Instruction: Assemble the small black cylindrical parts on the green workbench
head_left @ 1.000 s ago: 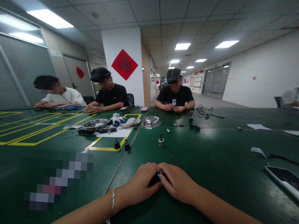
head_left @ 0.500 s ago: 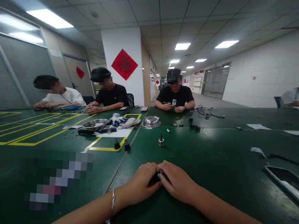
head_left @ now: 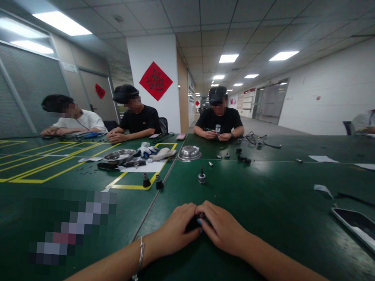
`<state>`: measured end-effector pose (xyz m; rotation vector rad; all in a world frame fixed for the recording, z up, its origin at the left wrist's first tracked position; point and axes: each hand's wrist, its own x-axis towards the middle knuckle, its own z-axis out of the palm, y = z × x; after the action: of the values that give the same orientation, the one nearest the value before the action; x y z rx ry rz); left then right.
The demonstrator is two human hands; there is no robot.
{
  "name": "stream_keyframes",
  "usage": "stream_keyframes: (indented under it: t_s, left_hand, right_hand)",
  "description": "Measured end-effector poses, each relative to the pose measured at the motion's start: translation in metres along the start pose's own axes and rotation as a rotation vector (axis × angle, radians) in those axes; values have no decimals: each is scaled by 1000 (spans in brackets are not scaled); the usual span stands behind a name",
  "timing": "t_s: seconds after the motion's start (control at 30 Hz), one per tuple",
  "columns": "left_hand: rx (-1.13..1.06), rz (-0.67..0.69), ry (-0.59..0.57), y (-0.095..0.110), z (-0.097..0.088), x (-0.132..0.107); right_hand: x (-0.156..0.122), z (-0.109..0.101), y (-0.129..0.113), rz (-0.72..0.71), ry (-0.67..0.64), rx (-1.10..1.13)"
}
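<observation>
My left hand [head_left: 175, 230] and my right hand [head_left: 222, 229] rest together on the green table [head_left: 253, 215] just in front of me. Both have their fingers curled around a small dark object [head_left: 196, 222] held between them; most of it is hidden. A silver bracelet [head_left: 139, 258] sits on my left wrist. Beyond my hands a small metal cylindrical part [head_left: 201, 176] stands upright, and two small black parts [head_left: 152, 181] stand by a yellow tape line.
A metal bowl [head_left: 189, 152], a metal dish [head_left: 120, 155], white gloves [head_left: 156, 152] and small parts lie mid-table. A phone [head_left: 360, 227] lies at the right. Three people sit across the table, and another sits at the far right.
</observation>
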<state>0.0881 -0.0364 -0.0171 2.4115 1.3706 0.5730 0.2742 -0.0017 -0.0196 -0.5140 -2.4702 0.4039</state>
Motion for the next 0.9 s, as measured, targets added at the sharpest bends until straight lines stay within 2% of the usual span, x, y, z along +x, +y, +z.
stream_keyframes:
  t_s: [0.2, 0.33, 0.5, 0.7, 0.9]
  left_hand:
    - [-65, 11, 16, 0, 0, -2]
    - [-130, -55, 19, 3, -4, -1]
    - [-132, -148, -36, 4, -9, 1]
    - [-135, -119, -44, 2, -8, 3]
    - [-86, -114, -31, 0, -4, 2]
  right_hand:
    - [-2, 5, 4, 7, 56, 3]
    - [-2, 6, 4, 50, 37, -25]
    - [1, 2, 1, 16, -17, -76]
    - [1, -5, -3, -66, -79, -74]
    - [1, -5, -3, -58, -72, -3]
